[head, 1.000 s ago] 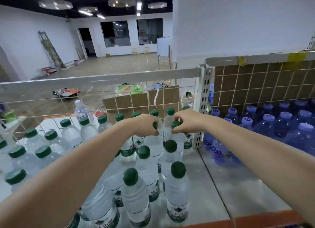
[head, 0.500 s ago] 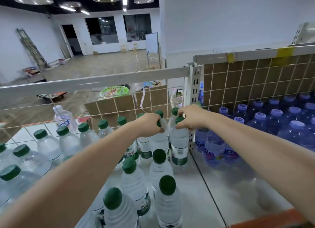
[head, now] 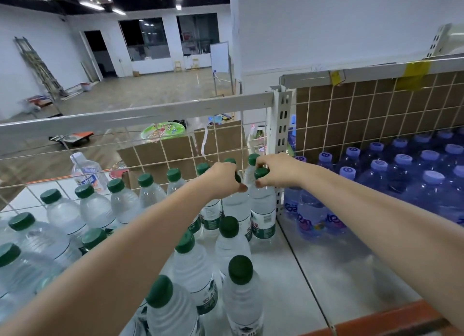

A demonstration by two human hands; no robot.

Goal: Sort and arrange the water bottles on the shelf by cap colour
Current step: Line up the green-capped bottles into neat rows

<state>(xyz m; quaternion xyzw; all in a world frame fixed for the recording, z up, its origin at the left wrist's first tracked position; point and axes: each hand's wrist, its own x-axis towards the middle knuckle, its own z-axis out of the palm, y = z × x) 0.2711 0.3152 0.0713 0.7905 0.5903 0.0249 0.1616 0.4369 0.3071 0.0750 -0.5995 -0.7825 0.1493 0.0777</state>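
Your right hand (head: 278, 169) pinches the neck of a green-capped bottle (head: 262, 205) at the far right, beside the upright post (head: 282, 144). Your left hand (head: 223, 180) seems curled round its neighbour's neck. Set both squarely against the wire back (head: 175, 154), clear of the purple-capped bottles (head: 401, 180).

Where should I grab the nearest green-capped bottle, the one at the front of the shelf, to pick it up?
Probably by the neck just under the cap, coming straight down from above. That front bottle stands upright with its green cap facing up and exposed, while a neighbouring bottle crowds its left side. Its right side faces bare shelf, so a side grip there would also work.
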